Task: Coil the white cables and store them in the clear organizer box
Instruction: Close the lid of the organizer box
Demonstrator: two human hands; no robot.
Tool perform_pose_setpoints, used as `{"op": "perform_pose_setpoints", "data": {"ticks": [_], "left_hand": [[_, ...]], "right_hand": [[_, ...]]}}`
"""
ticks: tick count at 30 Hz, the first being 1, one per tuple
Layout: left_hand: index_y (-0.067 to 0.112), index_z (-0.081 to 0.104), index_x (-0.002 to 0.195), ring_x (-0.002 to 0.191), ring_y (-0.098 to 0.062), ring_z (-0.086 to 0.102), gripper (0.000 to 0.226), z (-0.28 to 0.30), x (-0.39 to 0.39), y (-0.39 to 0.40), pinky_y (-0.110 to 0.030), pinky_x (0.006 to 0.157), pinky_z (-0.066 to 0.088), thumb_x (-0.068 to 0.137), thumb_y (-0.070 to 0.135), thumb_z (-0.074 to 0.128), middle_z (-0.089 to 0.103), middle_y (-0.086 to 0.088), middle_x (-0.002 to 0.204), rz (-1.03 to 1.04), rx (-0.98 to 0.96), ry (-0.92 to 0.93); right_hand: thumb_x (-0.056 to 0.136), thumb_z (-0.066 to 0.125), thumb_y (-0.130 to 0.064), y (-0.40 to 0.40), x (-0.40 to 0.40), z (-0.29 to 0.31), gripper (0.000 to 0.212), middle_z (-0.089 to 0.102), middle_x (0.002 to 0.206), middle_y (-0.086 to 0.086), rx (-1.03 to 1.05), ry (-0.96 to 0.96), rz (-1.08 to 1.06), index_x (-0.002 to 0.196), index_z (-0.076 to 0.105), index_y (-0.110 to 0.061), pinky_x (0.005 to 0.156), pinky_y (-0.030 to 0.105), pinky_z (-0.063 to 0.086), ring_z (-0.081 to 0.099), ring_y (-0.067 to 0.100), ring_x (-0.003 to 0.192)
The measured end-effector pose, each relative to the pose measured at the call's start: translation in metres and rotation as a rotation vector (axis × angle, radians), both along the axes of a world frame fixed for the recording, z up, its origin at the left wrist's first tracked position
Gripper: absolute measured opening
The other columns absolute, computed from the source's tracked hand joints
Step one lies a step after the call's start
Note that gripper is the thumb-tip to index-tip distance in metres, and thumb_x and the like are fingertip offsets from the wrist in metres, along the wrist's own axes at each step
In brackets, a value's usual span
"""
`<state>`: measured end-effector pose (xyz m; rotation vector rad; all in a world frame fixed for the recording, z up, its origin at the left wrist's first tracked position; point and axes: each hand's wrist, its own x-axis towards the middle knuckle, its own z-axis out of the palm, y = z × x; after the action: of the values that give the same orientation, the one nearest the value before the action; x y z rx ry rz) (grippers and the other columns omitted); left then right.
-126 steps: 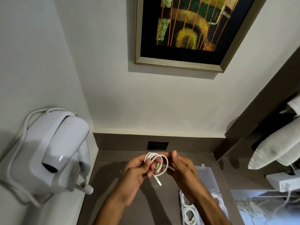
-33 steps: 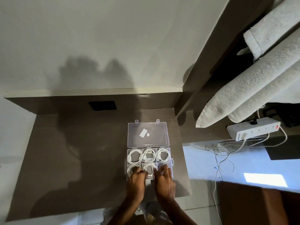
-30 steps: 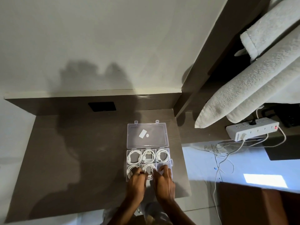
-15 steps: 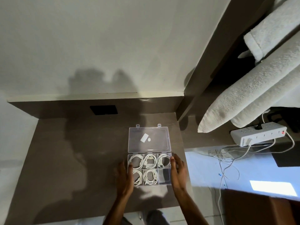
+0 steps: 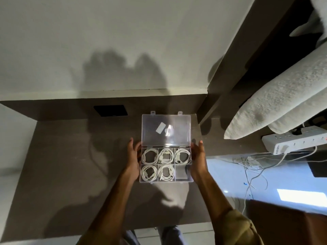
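The clear organizer box [image 5: 166,164] is held between the two hands above the brown desk top [image 5: 70,165]. The left hand [image 5: 134,159] is pressed against the box's left wall, its fingers only partly curled, the fingertips reaching up near the hinge line. The right hand [image 5: 199,160] is laid flat along the right wall, fingers extended, thumb side toward the camera. Whether the box is lifted clear of the desk or resting on it cannot be told.

Between the palms, six compartments are seen in two rows of three. Five are filled with coiled white cables [image 5: 166,156]: all three in the far row, and the two in the near row closest to the left hand. The near compartment [image 5: 182,171] beside the right wrist holds no coil.

Beyond the fingertips, the lid [image 5: 166,130] is folded open and away from the person, with a small white label showing through it. Farther beyond the left fingertips, a black wall plate [image 5: 110,111] is set into the back panel. Well outside the right hand, a white power strip [image 5: 293,142] with trailing cords is seen, with rolled white towels [image 5: 276,112] above it.
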<state>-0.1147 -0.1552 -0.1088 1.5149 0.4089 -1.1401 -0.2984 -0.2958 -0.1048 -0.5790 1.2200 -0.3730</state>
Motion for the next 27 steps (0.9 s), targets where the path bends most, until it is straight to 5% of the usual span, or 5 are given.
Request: {"op": "perform_pose_setpoints", "data": {"ticks": [5, 10, 14, 21, 27], "left_hand": [[0.031, 0.062, 0.130, 0.123, -0.028, 0.056, 0.053, -0.004, 0.011, 0.016, -0.042, 0.104, 0.040, 0.102, 0.060, 0.028, 0.061, -0.007, 0.141, -0.130, -0.013, -0.193], [0.031, 0.045, 0.152, 0.153, -0.037, 0.022, 0.093, -0.016, 0.014, 0.059, -0.055, 0.120, 0.026, 0.073, 0.078, 0.061, 0.023, -0.008, 0.169, -1.086, 0.387, -0.919], [0.016, 0.028, 0.161, 0.151, -0.037, 0.031, 0.113, -0.007, -0.025, 0.078, -0.061, 0.118, 0.034, 0.076, 0.091, 0.027, 0.032, -0.016, 0.166, -0.847, 0.406, -1.141], [0.019, 0.007, 0.163, 0.154, -0.035, 0.027, 0.119, -0.016, -0.086, 0.091, -0.051, 0.122, 0.035, 0.076, 0.071, 0.069, 0.029, -0.011, 0.168, -1.047, 0.372, -1.036], [0.017, 0.035, 0.157, 0.127, -0.041, 0.061, 0.109, -0.025, -0.098, 0.083, -0.043, 0.095, 0.059, 0.067, 0.042, 0.091, 0.057, -0.011, 0.152, -0.989, 0.482, -1.168]], "right_hand": [[0.104, 0.039, -0.064, -0.020, -0.015, 0.005, 0.065, 0.077, 0.110, 0.009, -0.049, 0.008, 0.127, 0.115, 0.075, -0.011, 0.104, 0.045, 0.049, 0.066, 0.027, 0.107], [0.087, 0.086, -0.027, -0.022, -0.039, 0.003, 0.087, 0.035, 0.163, 0.013, -0.738, 0.510, 1.012, 0.158, 0.038, -0.015, 0.124, 0.051, 0.038, 0.034, 0.036, 0.153], [0.085, 0.085, -0.039, 0.016, -0.058, -0.001, 0.090, 0.040, 0.159, 0.007, -0.932, 0.631, 0.815, 0.158, 0.033, -0.033, 0.109, 0.047, 0.055, 0.050, 0.033, 0.141], [0.081, 0.090, -0.028, 0.068, -0.087, -0.016, 0.100, 0.034, 0.163, 0.013, -0.960, 0.585, 0.949, 0.156, 0.026, -0.046, 0.104, 0.047, 0.060, 0.055, 0.031, 0.139], [0.097, 0.072, -0.021, 0.083, -0.083, -0.015, 0.089, 0.038, 0.160, 0.019, -1.085, 0.736, 0.952, 0.164, 0.014, -0.029, 0.092, 0.046, 0.065, 0.056, 0.036, 0.134]]}}
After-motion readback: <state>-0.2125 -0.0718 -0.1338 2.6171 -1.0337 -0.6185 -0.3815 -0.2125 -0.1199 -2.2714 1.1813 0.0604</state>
